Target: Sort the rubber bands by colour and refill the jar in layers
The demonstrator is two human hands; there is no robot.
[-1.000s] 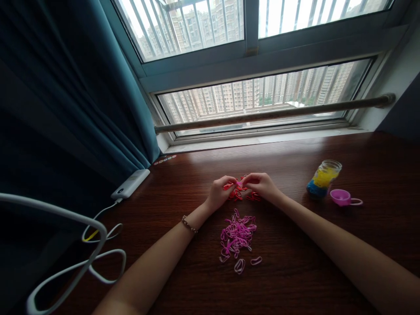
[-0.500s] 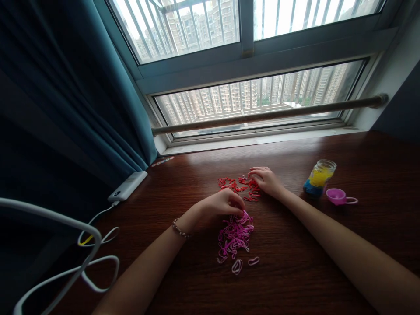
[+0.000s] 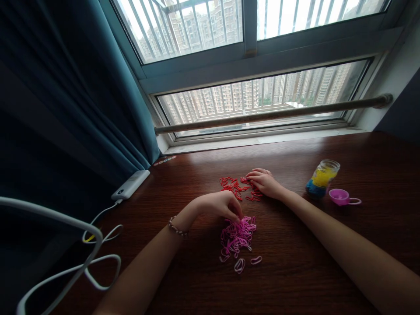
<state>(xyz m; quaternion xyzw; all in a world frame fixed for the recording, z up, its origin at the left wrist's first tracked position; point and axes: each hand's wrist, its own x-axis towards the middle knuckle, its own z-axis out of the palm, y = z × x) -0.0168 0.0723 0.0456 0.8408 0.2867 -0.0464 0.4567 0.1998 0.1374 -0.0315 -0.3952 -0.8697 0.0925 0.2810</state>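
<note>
1. No words, brands or numbers could be read anywhere.
2. The white box [image 3: 133,183] beside the curtain [image 3: 131,122] bore a dark round mark [image 3: 120,191] and a greyish patch [image 3: 131,177], both too small to make out.
3. Small round marks [image 3: 165,160] ran in a row on the table [image 3: 282,267]; any lettering there was unreadable.

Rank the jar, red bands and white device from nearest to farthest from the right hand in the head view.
1. Red bands, beside the right hand.
2. Jar, to its right.
3. White device, far left by the curtain.
</note>
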